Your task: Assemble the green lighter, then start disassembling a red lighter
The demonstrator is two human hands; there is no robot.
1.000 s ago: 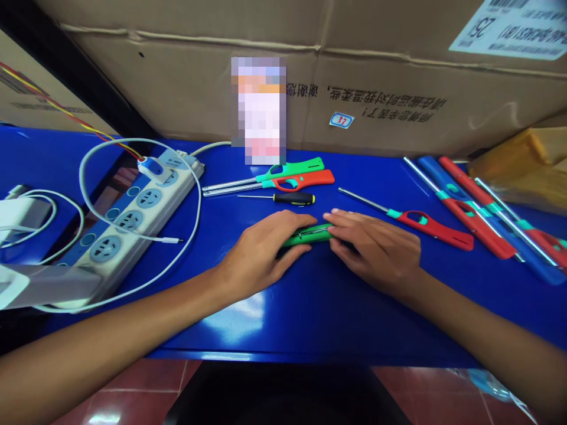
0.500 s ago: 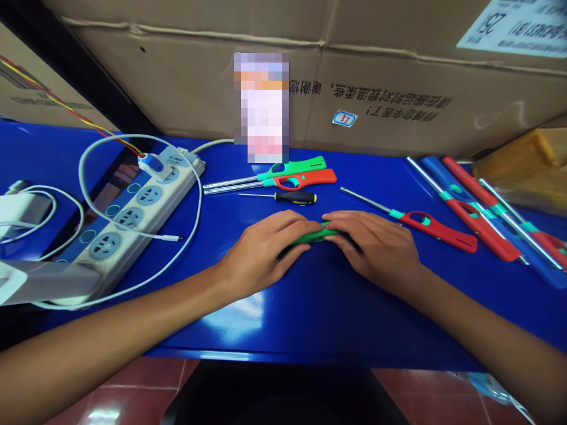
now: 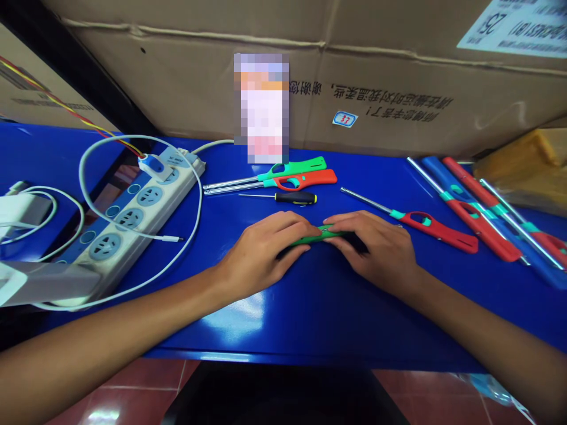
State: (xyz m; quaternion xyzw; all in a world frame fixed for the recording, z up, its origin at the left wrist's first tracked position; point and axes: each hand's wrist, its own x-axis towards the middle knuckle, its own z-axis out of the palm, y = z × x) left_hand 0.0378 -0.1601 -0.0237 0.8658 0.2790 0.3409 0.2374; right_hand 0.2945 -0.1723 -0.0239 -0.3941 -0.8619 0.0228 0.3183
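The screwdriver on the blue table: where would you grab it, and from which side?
The screwdriver is probably best taken by its thick handle, from above: its shaft is thin and it lies flat, with the orange lighter just behind and the left hand just in front.

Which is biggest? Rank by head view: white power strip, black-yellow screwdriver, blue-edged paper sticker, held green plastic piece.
White power strip
Screwdriver and green plastic piece: order unsure, piece partly hidden
Paper sticker

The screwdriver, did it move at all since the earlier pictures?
No; against the power strip, the screwdriver lies in the same spot, shifted neither left nor right.
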